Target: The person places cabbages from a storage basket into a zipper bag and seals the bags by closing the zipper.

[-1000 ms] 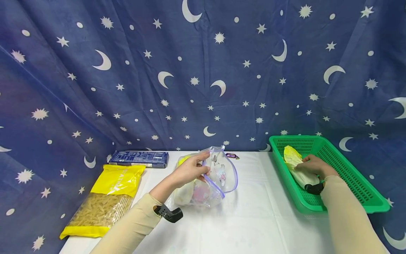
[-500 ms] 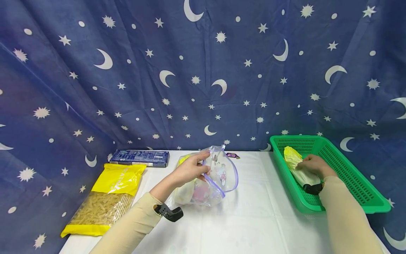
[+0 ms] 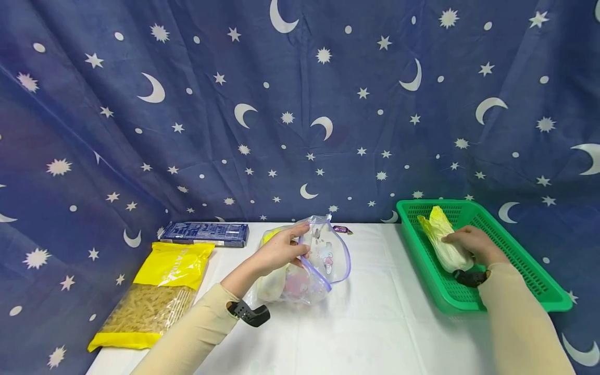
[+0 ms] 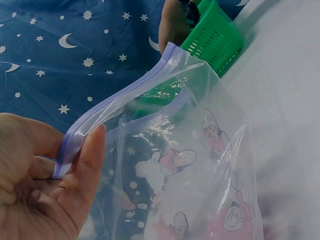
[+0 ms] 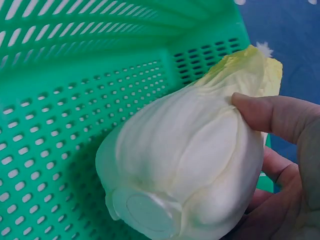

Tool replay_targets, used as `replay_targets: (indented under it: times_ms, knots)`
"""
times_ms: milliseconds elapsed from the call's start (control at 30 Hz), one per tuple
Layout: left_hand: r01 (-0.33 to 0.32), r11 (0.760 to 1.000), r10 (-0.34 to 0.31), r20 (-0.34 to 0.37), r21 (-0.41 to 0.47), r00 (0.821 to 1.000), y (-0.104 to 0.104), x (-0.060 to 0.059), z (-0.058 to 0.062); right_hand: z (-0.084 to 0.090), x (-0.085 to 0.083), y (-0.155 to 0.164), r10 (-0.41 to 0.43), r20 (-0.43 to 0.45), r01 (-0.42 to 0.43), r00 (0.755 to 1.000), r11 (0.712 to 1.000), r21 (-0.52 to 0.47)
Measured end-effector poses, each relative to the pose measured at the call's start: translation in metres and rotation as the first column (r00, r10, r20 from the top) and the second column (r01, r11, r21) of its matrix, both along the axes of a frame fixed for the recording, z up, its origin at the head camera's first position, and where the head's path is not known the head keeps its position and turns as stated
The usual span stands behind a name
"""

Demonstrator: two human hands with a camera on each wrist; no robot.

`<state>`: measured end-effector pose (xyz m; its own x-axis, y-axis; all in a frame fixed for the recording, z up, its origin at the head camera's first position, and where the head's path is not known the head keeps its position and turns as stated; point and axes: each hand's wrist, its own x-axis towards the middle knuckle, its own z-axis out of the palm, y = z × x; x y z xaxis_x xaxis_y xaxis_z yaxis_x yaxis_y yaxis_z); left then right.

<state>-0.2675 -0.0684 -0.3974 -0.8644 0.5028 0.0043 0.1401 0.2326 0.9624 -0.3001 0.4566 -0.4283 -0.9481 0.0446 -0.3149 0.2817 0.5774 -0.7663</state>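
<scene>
My right hand [image 3: 475, 244] grips a small napa cabbage [image 5: 185, 155] inside the green basket [image 3: 426, 276]. In the right wrist view the thumb lies across its pale ribs and other fingers curl round the far side; the cut base faces the camera. At the middle of the table my left hand [image 3: 281, 251] pinches the purple zip edge of a clear zip bag [image 3: 325, 255]. The bag's mouth gapes toward the right. Printed pink cartoon figures show on its film in the left wrist view. Something pale with a yellow-green top [image 3: 272, 284] shows through the bag, partly behind the hand.
A yellow bag of pasta [image 3: 154, 297] lies at the left of the white table [image 3: 356, 333]. Behind it is a flat blue box [image 3: 203, 233]. A small purple-wrapped candy [image 3: 342, 229] lies beyond the zip bag. A blue star-patterned curtain [image 3: 281, 130] hangs behind.
The right hand has lifted and tilted the cabbage slightly up from the basket floor. The left hand and the zip bag have stayed in place.
</scene>
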Motion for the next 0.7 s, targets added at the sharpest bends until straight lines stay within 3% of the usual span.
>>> replay_targets:
  times_ms: [433,533,700]
  knots:
    - [-0.010,1.000,0.010,0.004,-0.010,1.000,0.000,0.000,0.001,0.011,-0.001,0.006,-0.103,-0.081,0.088,0.991,0.981,-0.170]
    - [-0.007,1.000,0.007,0.002,-0.018,1.000,0.000,-0.001,0.001,0.016,-0.002,0.005,-0.108,-0.102,0.080,0.989,0.965,-0.250]
    - [-0.005,1.000,0.005,0.010,-0.016,1.000,0.000,-0.001,0.001,0.029,-0.002,-0.001,-0.121,-0.087,0.076,0.989,0.912,-0.404]
